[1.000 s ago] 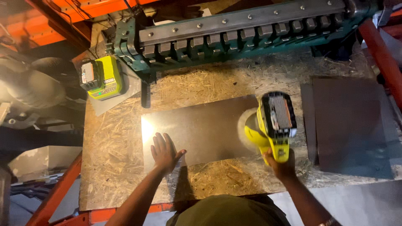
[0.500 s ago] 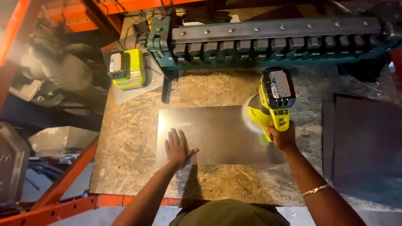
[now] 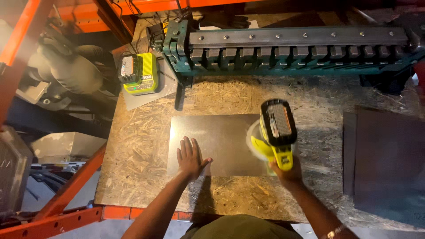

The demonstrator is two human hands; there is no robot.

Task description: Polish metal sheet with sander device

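Sheet (image 3: 219, 144) is staying pinned under the flat open left hand (image 3: 191, 157) while the right hand (image 3: 285, 170), gripping the sander (image 3: 275, 130), is sliding it along the sheet's right edge, so sanding is progressing.

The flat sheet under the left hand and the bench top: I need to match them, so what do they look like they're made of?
The sheet looks like thin metal, dull grey-brown with a soft sheen; it lies flat with crisp straight edges. Whether it is steel or aluminium cannot be told. The bench top looks like strand board: pressed wood flakes show all over, raw and unfinished. The left hand rests flat on the sheet.
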